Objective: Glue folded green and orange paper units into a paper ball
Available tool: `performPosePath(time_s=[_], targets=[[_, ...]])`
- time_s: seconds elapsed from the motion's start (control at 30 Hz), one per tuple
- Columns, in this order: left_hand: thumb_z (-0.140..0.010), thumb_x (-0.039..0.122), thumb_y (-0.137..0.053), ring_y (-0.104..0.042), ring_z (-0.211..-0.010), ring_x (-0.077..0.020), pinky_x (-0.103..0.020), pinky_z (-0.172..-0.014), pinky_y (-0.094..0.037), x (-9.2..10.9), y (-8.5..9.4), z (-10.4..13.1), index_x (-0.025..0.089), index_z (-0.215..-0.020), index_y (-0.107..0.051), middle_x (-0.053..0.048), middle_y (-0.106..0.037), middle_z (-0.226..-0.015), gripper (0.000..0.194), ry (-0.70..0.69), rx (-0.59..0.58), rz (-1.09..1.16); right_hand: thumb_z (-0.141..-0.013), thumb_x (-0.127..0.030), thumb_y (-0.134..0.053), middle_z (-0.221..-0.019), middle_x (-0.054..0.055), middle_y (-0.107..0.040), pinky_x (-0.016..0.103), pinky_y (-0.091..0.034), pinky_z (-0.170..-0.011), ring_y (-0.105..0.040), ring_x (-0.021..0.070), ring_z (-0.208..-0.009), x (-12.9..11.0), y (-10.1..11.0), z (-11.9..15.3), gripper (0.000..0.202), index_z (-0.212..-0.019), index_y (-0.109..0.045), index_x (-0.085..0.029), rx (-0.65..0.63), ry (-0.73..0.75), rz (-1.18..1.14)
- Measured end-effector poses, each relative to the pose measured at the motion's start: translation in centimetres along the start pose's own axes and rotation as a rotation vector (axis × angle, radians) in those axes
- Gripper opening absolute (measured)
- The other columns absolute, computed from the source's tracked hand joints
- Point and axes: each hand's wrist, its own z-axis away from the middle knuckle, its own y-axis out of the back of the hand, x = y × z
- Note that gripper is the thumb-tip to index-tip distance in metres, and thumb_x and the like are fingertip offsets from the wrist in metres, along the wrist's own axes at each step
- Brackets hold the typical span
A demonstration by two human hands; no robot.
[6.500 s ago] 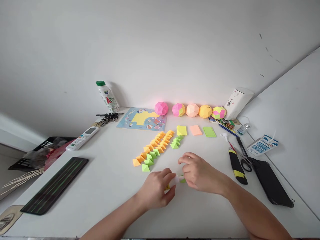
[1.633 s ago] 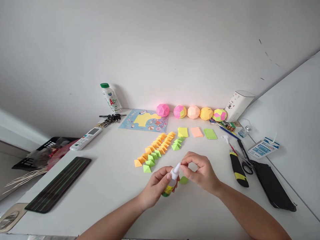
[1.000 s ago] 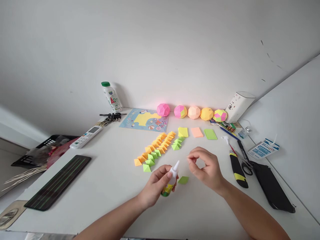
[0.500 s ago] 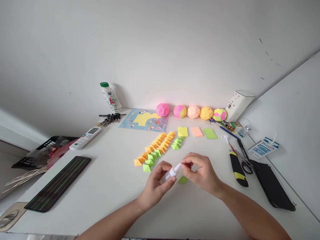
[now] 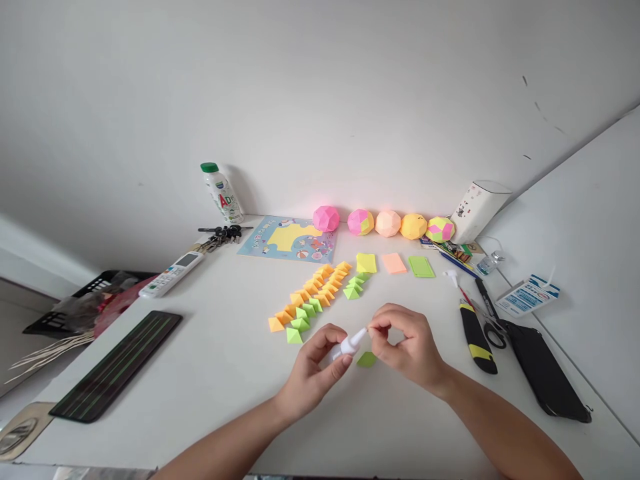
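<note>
**Bottle [image 5: 349, 345] slants from left hand [image 5: 314, 367] to right hand [image 5: 407, 343]**

From here, the bottle's long axis runs from the left palm rightward and a little away from the person, its white nozzle ending at the right fingertips. A green paper [image 5: 367, 360] lies flat on the counter [image 5: 215, 393], below the nozzle and partly behind the right hand, which is the nearer of the two. The bottle is held above the counter; its base is hidden in the grip.

The left hand is curled round the bottle, thumb on the near side. The right hand has thumb and forefinger pinched together at the nozzle's tip, a round gap behind them; whether they grip the tip or something tiny, I can't tell.
</note>
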Motion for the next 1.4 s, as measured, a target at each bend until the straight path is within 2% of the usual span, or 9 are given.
performPosePath(time_s=[0.2, 0.47, 0.73, 0.93, 1.13, 1.4], targets=[[-0.084, 0.036, -0.056, -0.043, -0.066, -0.0111, -0.023, -0.053, -0.033, 0.0, 0.1, 0.1, 0.018, -0.088, -0.056, -0.003, -0.049, -0.085, 0.018, 0.085, -0.018, 0.057, -0.077, -0.012, -0.054, -0.062, 0.0, -0.053, 0.026, -0.043, -0.052, -0.048, 0.0129, -0.056, 0.0, 0.4, -0.2, 0.014, -0.065, -0.053, -0.02, -0.001, -0.016, -0.005], [-0.084, 0.038, -0.055, -0.035, -0.057, -0.0076, -0.021, -0.049, -0.028, -0.1, 0.2, 0.1, 0.018, -0.085, -0.056, 0.001, -0.043, -0.073, 0.02, 0.152, -0.058, 0.16, -0.081, -0.01, -0.055, -0.075, 0.004, -0.062, 0.027, -0.049, -0.059, -0.055, 0.0146, -0.066, -0.1, 1.5, -0.7, 0.014, -0.085, -0.064, -0.019, -0.151, 0.112, 0.043], [-0.082, 0.039, -0.058, -0.041, -0.06, -0.0095, -0.021, -0.048, -0.032, -0.1, 0.2, 0.1, 0.016, -0.084, -0.06, -0.002, -0.049, -0.078, 0.023, 0.145, -0.045, 0.082, -0.081, -0.009, -0.052, -0.072, 0.004, -0.061, 0.028, -0.049, -0.059, -0.056, 0.0154, -0.066, -0.1, 1.9, -0.8, 0.014, -0.081, -0.061, -0.02, -0.235, 0.202, 0.186], [-0.08, 0.043, -0.059, -0.043, -0.057, -0.0097, -0.021, -0.049, -0.032, -0.2, 0.2, 0.1, 0.015, -0.083, -0.061, -0.002, -0.051, -0.069, 0.028, 0.212, -0.088, 0.182, -0.08, -0.008, -0.05, -0.068, 0.003, -0.059, 0.026, -0.047, -0.056, -0.055, 0.0146, -0.062, 0.0, 2.0, -0.7, 0.014, -0.079, -0.058, -0.02, -0.247, 0.256, 0.211], [-0.079, 0.044, -0.06, -0.05, -0.06, -0.0119, -0.025, -0.055, -0.041, -0.1, 0.2, 0.0, 0.013, -0.079, -0.063, -0.004, -0.056, -0.071, 0.031, 0.231, -0.127, 0.262, -0.077, -0.008, -0.05, -0.066, 0.002, -0.057, 0.024, -0.045, -0.053, -0.052, 0.013, -0.058, 0.1, 1.8, -0.7, 0.013, -0.074, -0.054, -0.02, -0.219, 0.249, 0.211], [-0.077, 0.045, -0.062, -0.054, -0.052, -0.0128, -0.025, -0.048, -0.042, -0.4, 0.1, -0.1, 0.011, -0.077, -0.063, -0.007, -0.062, -0.068, 0.034, 0.289, -0.127, 0.435, -0.075, -0.007, -0.051, -0.067, 0.001, -0.055, 0.025, -0.046, -0.056, -0.05, 0.0126, -0.059, 0.3, 1.9, -0.5, 0.014, -0.075, -0.054, -0.02, -0.207, 0.136, 0.118]])
